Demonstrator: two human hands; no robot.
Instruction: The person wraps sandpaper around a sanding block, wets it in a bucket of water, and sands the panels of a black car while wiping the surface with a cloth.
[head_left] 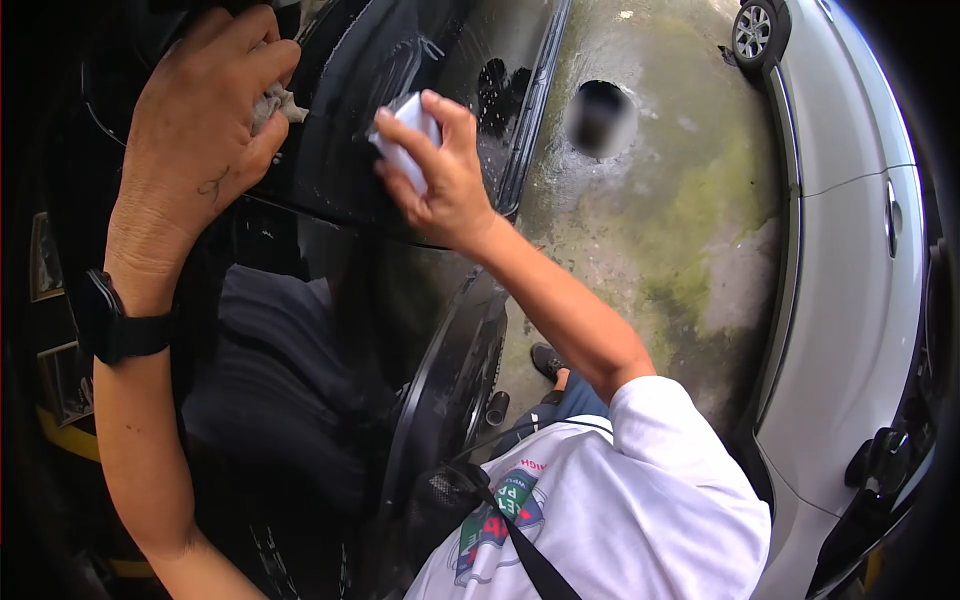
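My left hand (205,120), with a black watch on its wrist, is at the upper left with its fingers curled round a crumpled greyish cloth (272,106). Right of it, my right hand (440,165) grips a white block-like pad (412,135), slightly blurred, between thumb and fingers. The pad is at the glossy black car surface (340,150). Whitish streaks and droplets mark this surface above and around the pad. The pad's underside is hidden.
Wet, greenish concrete (660,270) lies between the black car and a light-coloured car (850,250) on the right. A dark shoe (546,361) shows at lower centre. Yellow bars (68,434) and framed items (46,258) are at the far left.
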